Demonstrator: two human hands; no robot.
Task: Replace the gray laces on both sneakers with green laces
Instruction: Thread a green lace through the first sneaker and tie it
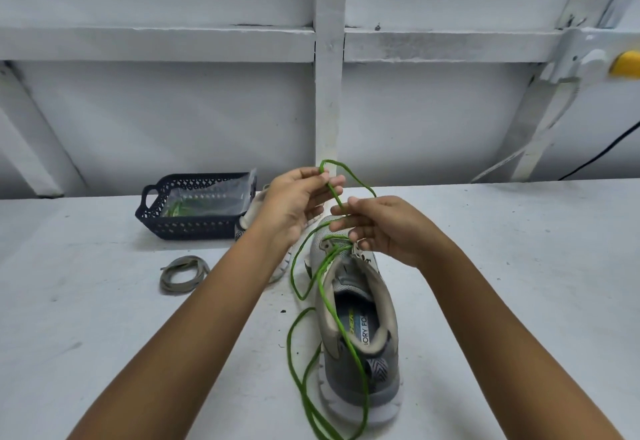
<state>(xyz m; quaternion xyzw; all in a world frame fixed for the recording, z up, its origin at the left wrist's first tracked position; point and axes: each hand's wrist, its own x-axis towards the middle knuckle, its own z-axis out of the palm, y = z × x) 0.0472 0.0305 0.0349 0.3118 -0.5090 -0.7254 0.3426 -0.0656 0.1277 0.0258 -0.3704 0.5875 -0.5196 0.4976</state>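
**Green lace held over the sneaker's toe**

The green lace (337,318) rises from the upper eyelets of the sneaker (360,342) to a loop held above its toe end. Slack trails past its heel on the tabletop (502,283). The left hand (298,204) pinches the strand in its fingers (332,181). The right hand (384,228), nearer the eyelets, pinches it lower. The sneaker's long axis points away from the person. A gray lace (183,275) lies left of the sneaker.

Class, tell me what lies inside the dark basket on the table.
A clear plastic bag fills the basket; green strands show through it. The basket's floor beneath is covered.
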